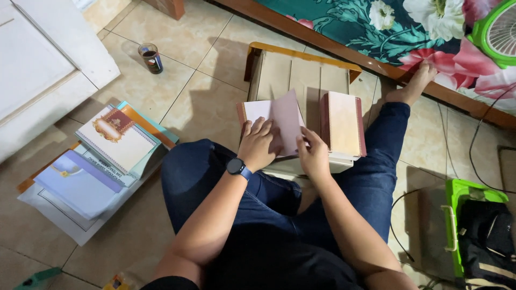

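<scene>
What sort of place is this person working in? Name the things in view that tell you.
Most likely a bedroom at home. A bed with a flowered sheet runs along the top, the floor is beige tile, and both hands turn pages of a book on a low wooden stand.

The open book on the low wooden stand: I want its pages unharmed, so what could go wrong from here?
1. The right hand lifts a loose page by its edge while the left hand presses on the open book; pulling against that could crease or tear it.
2. The closed book lies close to the right edge of the low wooden stand; a nudge might slide it off.
3. The glass of dark drink stands on the floor near the stacked booklets; a spill might reach them.
</scene>
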